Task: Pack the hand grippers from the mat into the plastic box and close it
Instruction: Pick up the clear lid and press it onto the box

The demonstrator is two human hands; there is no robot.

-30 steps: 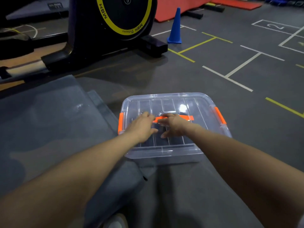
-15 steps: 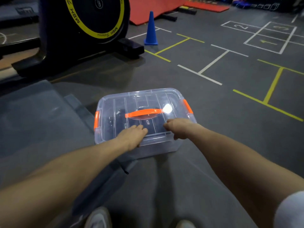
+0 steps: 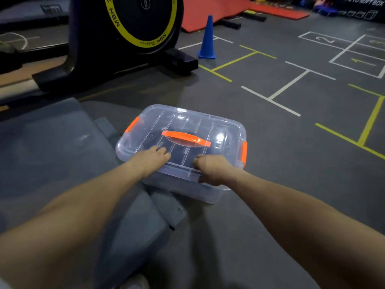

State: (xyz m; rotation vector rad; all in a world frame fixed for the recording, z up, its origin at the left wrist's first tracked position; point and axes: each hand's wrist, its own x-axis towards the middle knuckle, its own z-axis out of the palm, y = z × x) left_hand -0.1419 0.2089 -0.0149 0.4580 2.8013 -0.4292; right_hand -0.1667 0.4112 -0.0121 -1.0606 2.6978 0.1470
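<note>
— Crowding the scene beyond the fingertips: an exercise bike (image 3: 125, 38), a blue cone (image 3: 207, 38).
— The box?
— Clear plastic box (image 3: 227, 130), lid on, orange handle (image 3: 185, 138) just past the fingers, half on the grey mat (image 3: 52, 153).
— Hands?
— Left hand (image 3: 153, 159) flat on the lid, fingers loose; right hand (image 3: 212, 168) curled over its near rim.

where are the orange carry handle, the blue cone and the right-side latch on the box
orange carry handle (image 3: 186, 138), head view, middle of the strap on the lid
blue cone (image 3: 207, 39), head view, mid body
right-side latch (image 3: 244, 153), head view, middle of the orange clip
</note>
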